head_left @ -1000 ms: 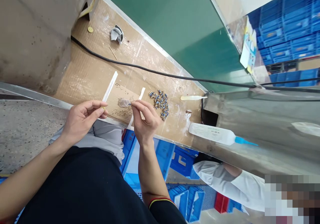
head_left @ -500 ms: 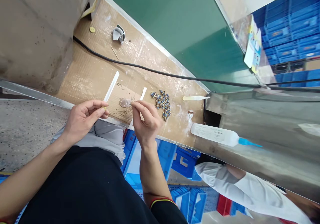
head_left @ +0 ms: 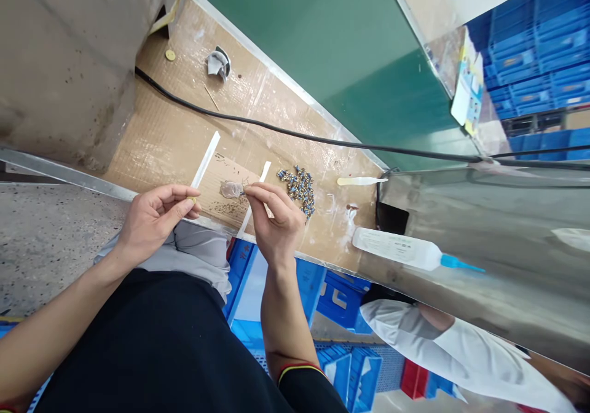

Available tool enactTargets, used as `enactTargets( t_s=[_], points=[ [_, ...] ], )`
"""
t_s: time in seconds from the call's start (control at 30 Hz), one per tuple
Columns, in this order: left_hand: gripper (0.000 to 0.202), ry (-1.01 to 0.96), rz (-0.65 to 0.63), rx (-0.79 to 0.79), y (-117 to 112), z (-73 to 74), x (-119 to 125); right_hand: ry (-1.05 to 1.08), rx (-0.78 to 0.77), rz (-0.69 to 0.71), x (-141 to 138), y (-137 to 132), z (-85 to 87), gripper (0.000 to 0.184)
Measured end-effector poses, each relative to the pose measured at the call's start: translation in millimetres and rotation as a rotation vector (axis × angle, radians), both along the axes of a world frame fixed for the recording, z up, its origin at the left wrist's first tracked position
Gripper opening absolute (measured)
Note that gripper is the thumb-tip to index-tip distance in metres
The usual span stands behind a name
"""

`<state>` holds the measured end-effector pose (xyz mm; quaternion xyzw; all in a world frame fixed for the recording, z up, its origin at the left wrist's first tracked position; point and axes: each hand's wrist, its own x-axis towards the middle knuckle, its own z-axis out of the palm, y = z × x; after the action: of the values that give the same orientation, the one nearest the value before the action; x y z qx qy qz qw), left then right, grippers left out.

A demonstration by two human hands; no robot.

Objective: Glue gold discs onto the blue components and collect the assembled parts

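A small gold-coloured piece [head_left: 192, 199] is pinched by the left hand [head_left: 157, 217] at the lower end of a white plastic strip [head_left: 206, 160], seen from the head-worn camera; the fingers are curled and the thumb is pressed in; a slender item [head_left: 242, 188], too thin to identify, is gripped between thumb and forefinger of the right hand [head_left: 274, 224], its tip beside a clear, glossy blob [head_left: 232, 189]; a second white strip [head_left: 255, 201] is laid beneath that hand on a sheet of worn cardboard [head_left: 152, 136], which is speckled with dark grains and marked with scrawls.

A loose cluster of small blue fittings banded in gold [head_left: 298, 192] is heaped just beyond the right hand; a pale wooden spatula [head_left: 362, 180] is laid farther along; a white glue bottle with a blue nozzle [head_left: 396, 249] is rested against a stainless-steel panel [head_left: 483, 228].

A black cable [head_left: 276, 127] is run across the cardboard, below a green panel [head_left: 369, 75]; a gold disc [head_left: 170, 55] and crumpled grey foil [head_left: 218, 64] are left near the far end; blue crates [head_left: 539, 50] are stacked beyond; a co-worker's white sleeve [head_left: 461, 345] is seen at lower right.
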<state>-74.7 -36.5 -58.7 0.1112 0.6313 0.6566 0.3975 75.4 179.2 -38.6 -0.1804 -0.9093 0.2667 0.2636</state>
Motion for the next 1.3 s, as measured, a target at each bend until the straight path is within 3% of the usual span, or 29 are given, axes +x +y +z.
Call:
enactTargets(
  t_s=[0.23,0.6,0.73,0.9,1.13,1.3],
  points=[
    [0.031,-0.011,-0.004,0.008,0,-0.7,0,0.019,0.045,-0.010,0,-1,1.9,0.020],
    [0.036,-0.035,-0.012,0.030,0,-0.9,0,0.021,0.240,-0.006,2,-4,-0.7,0.025],
    [0.044,-0.035,-0.031,0.008,0,2.5,9,0.122,0.112,-0.049,5,-15,6.0,0.024],
    [0.039,0.020,-0.090,-0.020,-1,13.4,25,0.246,-0.136,-0.071,8,-50,14.6,0.023],
    [0.027,0.182,-0.141,-0.057,0,26.9,30,0.245,-0.134,-0.043,6,-72,12.0,0.026],
    [0.025,0.082,-0.095,-0.020,2,30.0,30,0.265,-0.183,-0.072,9,-70,10.1,0.023]
  ],
)
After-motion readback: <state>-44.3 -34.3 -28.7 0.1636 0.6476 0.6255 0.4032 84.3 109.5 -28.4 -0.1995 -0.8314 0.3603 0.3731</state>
